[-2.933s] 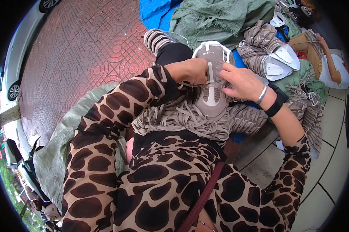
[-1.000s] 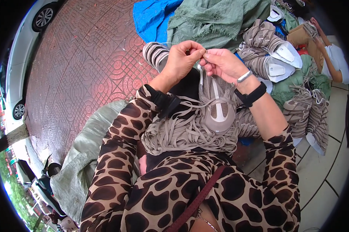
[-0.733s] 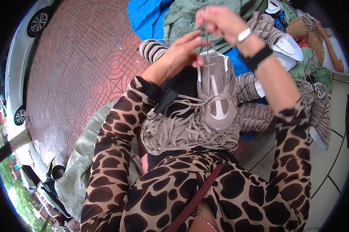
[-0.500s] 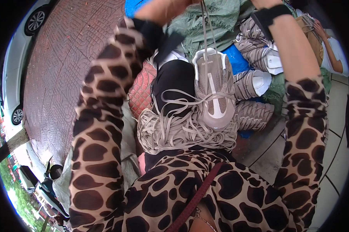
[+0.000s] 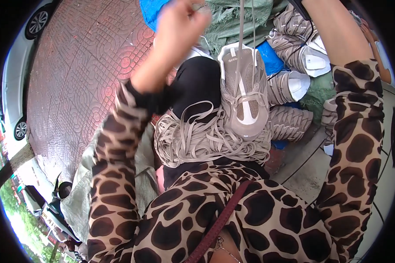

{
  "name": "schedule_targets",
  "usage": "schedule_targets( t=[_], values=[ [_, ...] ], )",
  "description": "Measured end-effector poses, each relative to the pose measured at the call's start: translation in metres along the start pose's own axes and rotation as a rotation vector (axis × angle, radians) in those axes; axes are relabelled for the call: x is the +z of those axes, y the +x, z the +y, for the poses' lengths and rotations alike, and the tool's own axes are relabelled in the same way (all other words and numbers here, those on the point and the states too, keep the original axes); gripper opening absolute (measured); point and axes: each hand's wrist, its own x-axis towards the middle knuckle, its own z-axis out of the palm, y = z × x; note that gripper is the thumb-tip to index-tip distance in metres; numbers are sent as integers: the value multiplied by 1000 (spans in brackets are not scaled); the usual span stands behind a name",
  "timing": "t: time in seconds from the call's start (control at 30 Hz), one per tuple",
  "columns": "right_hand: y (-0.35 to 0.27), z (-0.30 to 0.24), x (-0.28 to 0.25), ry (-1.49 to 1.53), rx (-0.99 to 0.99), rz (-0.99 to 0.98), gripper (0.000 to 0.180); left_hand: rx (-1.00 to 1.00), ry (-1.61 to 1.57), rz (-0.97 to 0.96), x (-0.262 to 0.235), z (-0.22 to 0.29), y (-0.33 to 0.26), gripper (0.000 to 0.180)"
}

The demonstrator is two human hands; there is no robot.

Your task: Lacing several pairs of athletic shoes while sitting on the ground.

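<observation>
My left hand [image 5: 183,27] is raised at the top, left of a beige mesh sneaker [image 5: 245,111] with white trim. Its fingers look curled closed but are blurred; what they hold, if anything, is hidden. The sneaker lies toe toward me over my lap. From it, two strands of flat beige shoelace [image 5: 240,39] run taut up past the upper edge. A heap of loose matching laces [image 5: 197,147] covers my lap beside it. My right forearm reaches up on the right, and the hand is cut off by the frame.
Nested stacks of similar sneaker uppers [image 5: 289,123] lie to the right, near blue plastic [image 5: 272,59] and a green woven sack [image 5: 232,22]. Red patterned paving [image 5: 83,65] spreads left, with a parked car [image 5: 15,83] beyond. Another person's arm [image 5: 372,35] shows at far right.
My left hand has come down and nearer, away from the lace strands. My right arm has moved outward and up. The crossing lace at the sneaker's throat has drawn in closer.
</observation>
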Motion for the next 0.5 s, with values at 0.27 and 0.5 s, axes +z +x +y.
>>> schedule_targets(
  t=[0.27, 0.5],
  values=[
    [-49, -3, 13, -20, 46, -58, 24, -455, 34, -564, 41, 42, -127, 17],
    [-65, -16, 1, -56, 5, -20, 23, -158, 88, -537, 34, 46, -136, 13]
  ],
)
